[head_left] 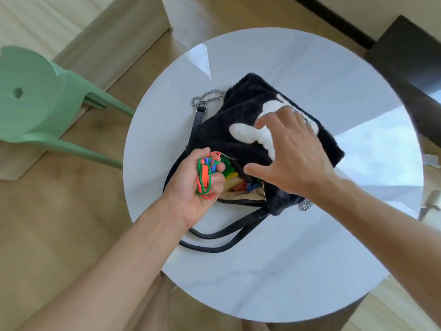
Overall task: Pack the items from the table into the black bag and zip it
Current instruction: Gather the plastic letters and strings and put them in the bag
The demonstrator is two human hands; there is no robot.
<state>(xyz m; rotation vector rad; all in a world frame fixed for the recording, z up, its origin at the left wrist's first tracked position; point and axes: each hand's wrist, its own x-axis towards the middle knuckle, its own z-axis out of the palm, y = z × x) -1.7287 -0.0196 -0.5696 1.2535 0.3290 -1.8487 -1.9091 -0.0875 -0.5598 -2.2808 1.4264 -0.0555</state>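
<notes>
Grips orange and green plastic loops (pixel 204 175) in curled left hand (pixel 191 187) beside unzipped mouth of fluffy black bag (pixel 241 145) at frame centre on round white table (pixel 262 271), right hand (pixel 294 155) splayed loose on top.

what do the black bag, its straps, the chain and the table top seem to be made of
Black bag: plush faux fur, matt, judging by its fuzzy pile.
Straps: smooth black leather or an imitation, with a slight sheen; cannot tell which.
Chain: silvery metal links.
Table top: white, faintly veined and glossy, with clear reflections; marble or a stone-look surface.
</notes>
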